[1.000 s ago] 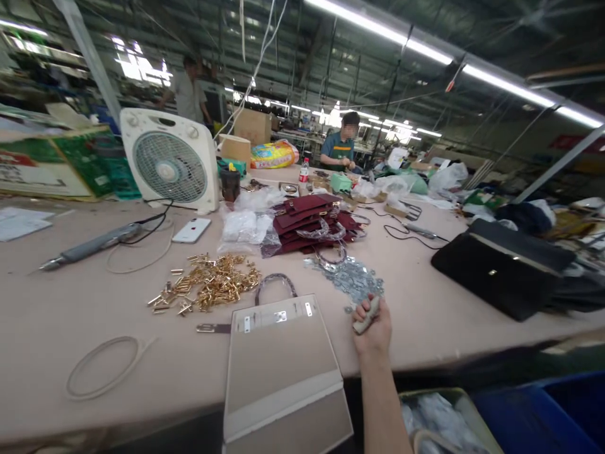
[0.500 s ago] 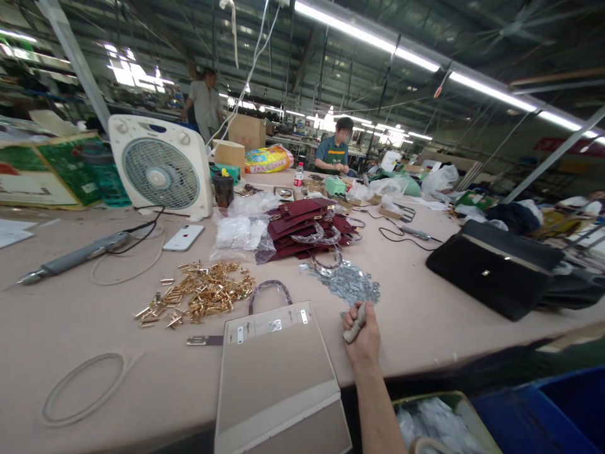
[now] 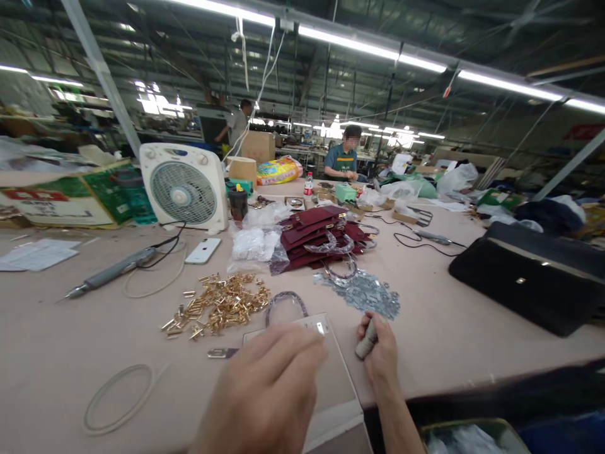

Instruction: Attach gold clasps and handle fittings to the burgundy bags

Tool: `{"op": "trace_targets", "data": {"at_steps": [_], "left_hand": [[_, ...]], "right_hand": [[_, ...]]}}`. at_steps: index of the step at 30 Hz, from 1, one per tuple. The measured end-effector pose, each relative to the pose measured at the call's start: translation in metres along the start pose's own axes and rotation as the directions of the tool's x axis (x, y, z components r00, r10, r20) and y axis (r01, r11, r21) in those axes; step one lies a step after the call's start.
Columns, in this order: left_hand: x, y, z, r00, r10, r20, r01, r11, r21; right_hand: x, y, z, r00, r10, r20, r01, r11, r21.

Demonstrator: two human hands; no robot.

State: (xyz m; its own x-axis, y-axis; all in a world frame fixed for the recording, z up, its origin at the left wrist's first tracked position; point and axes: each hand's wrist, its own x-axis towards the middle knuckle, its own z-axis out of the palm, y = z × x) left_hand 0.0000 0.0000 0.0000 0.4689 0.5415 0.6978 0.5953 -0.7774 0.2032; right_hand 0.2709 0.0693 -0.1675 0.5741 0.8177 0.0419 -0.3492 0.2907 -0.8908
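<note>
The beige bag panel [image 3: 338, 373] is lying on the surface [image 3: 439, 337], its near end overhanging the edge. The left hand [image 3: 269, 384] is blurring above it, fingers curling; I am not managing to tell whether they are grasping anything. The right hand [image 3: 382, 353] is resting beside the panel, fingers bending around a grey-beige cylinder [image 3: 366, 342], held or worn I cannot tell. Grey metal plates [image 3: 368, 293] are lying just beyond.
</note>
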Motion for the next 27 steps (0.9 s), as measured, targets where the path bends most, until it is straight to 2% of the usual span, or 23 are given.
{"op": "trace_targets", "data": {"at_steps": [2, 4, 7, 9, 11, 16, 22, 24, 27], "left_hand": [[0.006, -0.015, 0.039, 0.986, -0.08, 0.144, 0.081, 0.997, 0.001], [0.004, -0.03, 0.082, 0.945, -0.175, 0.277, 0.182, 0.983, 0.0], [-0.008, -0.048, 0.132, 0.903, -0.249, 0.349, 0.273, 0.962, -0.021], [-0.016, -0.054, 0.148, 0.897, -0.284, 0.34, 0.314, 0.949, -0.035], [-0.02, -0.055, 0.154, 0.9, -0.308, 0.309, 0.338, 0.94, -0.046], [-0.02, -0.051, 0.153, 0.903, -0.339, 0.263, 0.37, 0.926, -0.078], [-0.018, -0.05, 0.151, 0.894, -0.366, 0.26, 0.401, 0.911, -0.098], [-0.018, -0.05, 0.15, 0.887, -0.378, 0.264, 0.413, 0.907, -0.087], [-0.016, -0.049, 0.149, 0.882, -0.387, 0.271, 0.42, 0.904, -0.078]], "right_hand": [[0.001, 0.0, -0.001, 1.0, -0.006, 0.006, 0.006, 1.0, 0.005], [0.002, 0.0, -0.002, 1.0, -0.002, 0.013, 0.002, 1.0, 0.012], [0.001, -0.002, -0.003, 1.0, 0.01, 0.026, -0.011, 1.0, 0.026], [0.0, -0.003, -0.003, 0.999, 0.013, 0.035, -0.015, 0.999, 0.042], [0.0, -0.003, -0.002, 0.999, 0.017, 0.038, -0.019, 0.998, 0.054], [0.007, -0.009, 0.01, 0.996, 0.076, 0.036, -0.081, 0.985, 0.151], [0.011, -0.021, 0.058, 0.982, 0.158, 0.103, -0.182, 0.941, 0.285], [0.006, -0.021, 0.073, 0.982, 0.139, 0.126, -0.17, 0.944, 0.283], [-0.005, -0.014, 0.085, 0.99, 0.04, 0.138, -0.082, 0.946, 0.313]]}}
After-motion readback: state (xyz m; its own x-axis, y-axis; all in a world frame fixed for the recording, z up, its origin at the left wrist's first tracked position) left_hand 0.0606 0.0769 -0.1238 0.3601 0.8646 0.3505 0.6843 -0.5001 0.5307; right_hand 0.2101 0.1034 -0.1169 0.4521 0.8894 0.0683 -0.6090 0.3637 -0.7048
